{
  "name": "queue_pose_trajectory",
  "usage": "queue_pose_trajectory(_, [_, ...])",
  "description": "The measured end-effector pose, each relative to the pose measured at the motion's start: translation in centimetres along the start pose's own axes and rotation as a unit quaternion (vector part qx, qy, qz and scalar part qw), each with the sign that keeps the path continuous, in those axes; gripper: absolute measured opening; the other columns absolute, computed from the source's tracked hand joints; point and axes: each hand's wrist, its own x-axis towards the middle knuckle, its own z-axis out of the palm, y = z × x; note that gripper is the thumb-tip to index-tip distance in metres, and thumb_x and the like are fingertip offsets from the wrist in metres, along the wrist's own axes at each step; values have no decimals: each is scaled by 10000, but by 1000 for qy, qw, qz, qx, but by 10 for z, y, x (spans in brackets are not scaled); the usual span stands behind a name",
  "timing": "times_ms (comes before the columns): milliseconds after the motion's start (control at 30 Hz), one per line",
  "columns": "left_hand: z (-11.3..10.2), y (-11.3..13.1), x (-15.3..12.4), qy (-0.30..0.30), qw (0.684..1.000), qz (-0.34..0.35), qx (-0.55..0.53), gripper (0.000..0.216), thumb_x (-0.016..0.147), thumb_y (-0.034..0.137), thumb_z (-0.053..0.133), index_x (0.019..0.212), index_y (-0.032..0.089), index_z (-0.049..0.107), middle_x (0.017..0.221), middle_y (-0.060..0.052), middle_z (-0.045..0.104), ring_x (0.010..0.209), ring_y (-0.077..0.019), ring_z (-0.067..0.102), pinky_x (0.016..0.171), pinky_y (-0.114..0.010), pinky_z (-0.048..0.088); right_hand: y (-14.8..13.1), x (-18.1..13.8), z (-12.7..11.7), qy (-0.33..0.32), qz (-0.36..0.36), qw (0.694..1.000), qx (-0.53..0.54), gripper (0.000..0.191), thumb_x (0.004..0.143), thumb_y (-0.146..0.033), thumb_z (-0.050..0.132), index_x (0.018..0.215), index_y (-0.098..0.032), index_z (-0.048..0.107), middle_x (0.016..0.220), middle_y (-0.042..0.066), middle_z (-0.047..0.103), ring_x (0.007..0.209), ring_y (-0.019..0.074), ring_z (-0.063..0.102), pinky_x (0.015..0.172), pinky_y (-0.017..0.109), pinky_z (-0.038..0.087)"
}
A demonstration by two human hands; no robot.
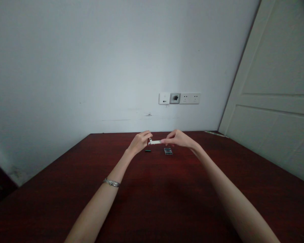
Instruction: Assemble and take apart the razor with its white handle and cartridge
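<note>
Bracelet (111, 182) on the left wrist. Left hand (140, 141) raised above the table (66, 189), fingers curled, pinching the left end of a white strip (155, 142). Something small may sit at that end, too small to tell.

Strip is level and clear of the wood, spanning the gap between both hands. The grip at both ends likely keeps it steady.

On the table beneath it lie a dark stub (148, 151) and, to its right, a small case (168, 151). The two are apart from each other, probably set close for easy reach.

Right hand (178, 138) pinches the strip's right end, other fingers folded. Behind are sockets (179, 98) on the wall and a door (276, 101) far right.
</note>
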Motion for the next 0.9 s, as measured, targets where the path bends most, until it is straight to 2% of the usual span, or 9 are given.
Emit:
queue_pose_trajectory(100, [-3, -7, -3, 23, 1000, -12, 1, 315, 744, -45, 396, 909, 149, 582, 992, -84, 616, 946, -155, 595, 854, -309, 472, 14, -1, -16, 30, 36, 999, -26, 458, 639, -575, 626, 551, -129, 683, 392, -21, 442, 401, 59, 329, 424, 226, 223])
queue_pose_trajectory(200, [-5, -10, -5, 23, 1000, -9, 17, 325, 735, -51, 398, 914, 151, 579, 1005, -83, 611, 963, -158, 591, 866, -314, 472, 15, -1, -22, 35, 44, 998, -19, 458, 651, -572, 618, 548, -131, 684, 384, -20, 441, 401, 62, 339, 423, 226, 227])
queue_pose_trajectory(400, [-1, -8, -3, 9, 999, 0, 51, 262, 763, -18, 426, 906, 147, 572, 1009, -99, 595, 943, -169, 584, 809, -293, 481, -14, 4, 2, -22, -20, 999, 15, 425, 676, -548, 614, 586, -139, 690, 422, -1, 498, 410, 69, 383, 429, 222, 260])
queue_pose_trajectory(533, [0, -5, -1, -8, 998, 9, 65, 240, 789, 8, 422, 915, 151, 567, 997, -96, 583, 922, -165, 577, 778, -276, 474, -14, 9, 13, -32, -21, 999, 17, 431, 657, -553, 630, 559, -137, 682, 425, 0, 506, 402, 65, 376, 427, 223, 264])
queue_pose_trajectory(700, [1, -7, -2, -8, 998, 21, 63, 251, 791, 4, 426, 931, 154, 570, 1013, -95, 576, 960, -171, 566, 821, -291, 463, -7, 5, -4, -49, -4, 999, 8, 407, 662, -535, 635, 572, -142, 692, 408, -1, 498, 398, 70, 390, 413, 218, 246])
queue_pose_trajectory(800, [0, -10, -6, -2, 998, 13, 59, 253, 782, -10, 424, 914, 148, 572, 996, -93, 582, 944, -170, 571, 824, -290, 461, -8, 1, -14, -36, 6, 999, -2, 404, 660, -527, 640, 557, -139, 684, 408, 2, 495, 400, 71, 393, 412, 218, 248])
queue_pose_trajectory(900, [-2, -9, -6, -13, 998, 9, 62, 237, 778, -8, 430, 897, 143, 568, 967, -88, 588, 912, -167, 571, 795, -279, 461, -13, -1, -14, -23, 4, 1000, -10, 416, 659, -536, 636, 561, -134, 678, 414, 0, 492, 405, 68, 382, 417, 218, 247])
